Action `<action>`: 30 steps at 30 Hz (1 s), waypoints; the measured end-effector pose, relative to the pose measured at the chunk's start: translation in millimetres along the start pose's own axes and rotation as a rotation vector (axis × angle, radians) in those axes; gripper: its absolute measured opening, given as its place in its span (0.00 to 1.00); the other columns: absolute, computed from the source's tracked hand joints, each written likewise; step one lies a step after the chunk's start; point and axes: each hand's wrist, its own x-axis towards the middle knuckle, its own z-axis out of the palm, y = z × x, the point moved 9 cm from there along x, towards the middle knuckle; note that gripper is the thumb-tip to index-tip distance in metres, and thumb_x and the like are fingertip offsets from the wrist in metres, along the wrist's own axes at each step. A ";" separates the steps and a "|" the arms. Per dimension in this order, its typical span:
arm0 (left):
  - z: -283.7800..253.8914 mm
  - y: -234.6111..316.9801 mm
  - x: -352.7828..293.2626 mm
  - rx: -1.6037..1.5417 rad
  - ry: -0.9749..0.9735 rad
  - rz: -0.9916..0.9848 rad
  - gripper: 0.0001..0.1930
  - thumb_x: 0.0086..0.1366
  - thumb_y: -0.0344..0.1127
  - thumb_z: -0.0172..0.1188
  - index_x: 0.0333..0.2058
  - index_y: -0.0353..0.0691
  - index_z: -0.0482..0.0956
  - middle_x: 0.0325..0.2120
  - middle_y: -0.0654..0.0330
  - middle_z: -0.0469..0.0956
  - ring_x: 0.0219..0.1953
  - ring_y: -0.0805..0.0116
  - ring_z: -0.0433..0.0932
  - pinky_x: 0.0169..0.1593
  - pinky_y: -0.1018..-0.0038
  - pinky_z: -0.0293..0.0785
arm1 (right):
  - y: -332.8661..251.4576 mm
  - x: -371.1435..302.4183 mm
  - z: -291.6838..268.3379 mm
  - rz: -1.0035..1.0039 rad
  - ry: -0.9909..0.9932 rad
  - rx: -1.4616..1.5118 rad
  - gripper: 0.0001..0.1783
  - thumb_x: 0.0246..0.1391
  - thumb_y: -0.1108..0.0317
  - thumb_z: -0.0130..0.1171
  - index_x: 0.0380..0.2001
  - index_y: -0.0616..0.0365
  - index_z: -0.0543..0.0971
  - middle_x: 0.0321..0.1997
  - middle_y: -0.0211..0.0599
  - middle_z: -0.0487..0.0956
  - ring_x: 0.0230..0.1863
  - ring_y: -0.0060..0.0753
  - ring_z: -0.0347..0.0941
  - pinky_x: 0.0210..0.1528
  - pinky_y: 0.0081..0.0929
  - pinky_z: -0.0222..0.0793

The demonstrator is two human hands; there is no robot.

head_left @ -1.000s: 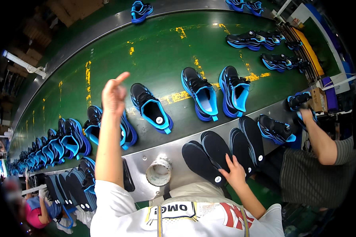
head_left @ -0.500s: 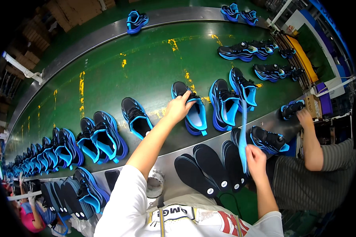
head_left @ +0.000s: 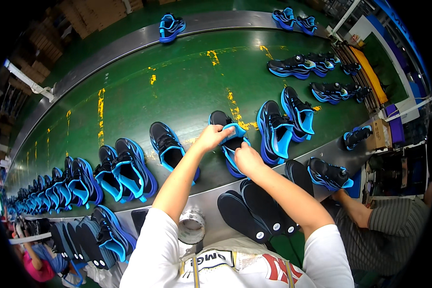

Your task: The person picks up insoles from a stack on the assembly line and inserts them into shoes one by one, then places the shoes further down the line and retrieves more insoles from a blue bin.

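Black-and-blue shoe is lying on the green belt, beyond the tub and to its right. The left hand is pinching the shoe's tongue; the right hand is resting curled at the opening, blocking my view inside, so I cannot tell what it's grasping. Two more shoes are standing farther right of the tub. Stacked black insoles are lying just right of the tub, the right forearm crossing above them, and a dark flat object is sitting to the tub's left.
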 end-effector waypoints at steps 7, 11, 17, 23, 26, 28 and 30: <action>-7.4 12.3 -18.7 0.001 0.298 0.210 0.24 0.50 0.49 0.59 0.37 0.33 0.73 0.13 0.69 0.65 0.17 0.82 0.61 0.20 0.81 0.56 | -0.7 -20.4 -15.0 0.141 -0.094 -0.155 0.22 0.40 0.56 0.55 0.33 0.65 0.71 0.38 0.50 0.68 0.40 0.46 0.66 0.39 0.33 0.67; 0.5 6.2 -14.5 -0.001 0.235 0.136 0.24 0.49 0.51 0.59 0.35 0.34 0.74 0.15 0.62 0.68 0.19 0.76 0.65 0.24 0.78 0.62 | 7.0 -11.0 -1.2 0.119 -0.248 -0.043 0.16 0.40 0.62 0.52 0.28 0.64 0.75 0.37 0.52 0.70 0.40 0.46 0.67 0.39 0.33 0.67; 6.3 -4.6 -5.0 -0.193 0.152 0.119 0.20 0.54 0.48 0.54 0.31 0.32 0.76 0.21 0.64 0.73 0.26 0.80 0.67 0.30 0.81 0.63 | -3.7 -6.8 9.0 -0.103 -0.026 -0.127 0.08 0.41 0.72 0.47 0.24 0.63 0.75 0.32 0.45 0.71 0.39 0.43 0.68 0.37 0.32 0.68; 9.3 -9.0 -1.6 -0.119 0.117 0.070 0.21 0.56 0.49 0.52 0.31 0.33 0.75 0.23 0.65 0.73 0.27 0.80 0.67 0.32 0.81 0.64 | 6.5 18.9 33.3 -0.117 -0.017 -0.186 0.08 0.41 0.70 0.47 0.20 0.62 0.75 0.33 0.46 0.71 0.37 0.42 0.68 0.36 0.32 0.68; 9.5 -10.5 -2.6 -0.159 0.132 0.088 0.20 0.57 0.48 0.51 0.33 0.33 0.74 0.25 0.64 0.74 0.30 0.80 0.68 0.35 0.81 0.64 | 5.9 23.0 47.2 -0.073 -0.291 -0.299 0.11 0.42 0.68 0.48 0.27 0.60 0.78 0.41 0.46 0.70 0.44 0.41 0.65 0.42 0.30 0.65; 11.7 -5.1 -4.2 -0.175 0.102 0.080 0.20 0.58 0.48 0.50 0.34 0.33 0.74 0.27 0.64 0.74 0.31 0.80 0.68 0.37 0.81 0.64 | 7.2 24.0 52.3 -0.052 -0.373 -0.409 0.13 0.43 0.67 0.48 0.30 0.60 0.78 0.43 0.45 0.69 0.46 0.41 0.64 0.45 0.30 0.63; 11.3 -11.1 -1.7 -0.209 0.090 0.087 0.19 0.58 0.47 0.51 0.35 0.34 0.74 0.27 0.64 0.74 0.31 0.80 0.68 0.36 0.81 0.64 | 6.1 24.5 59.5 -0.072 -0.507 -0.498 0.15 0.46 0.66 0.47 0.36 0.58 0.77 0.48 0.43 0.67 0.49 0.40 0.62 0.48 0.28 0.59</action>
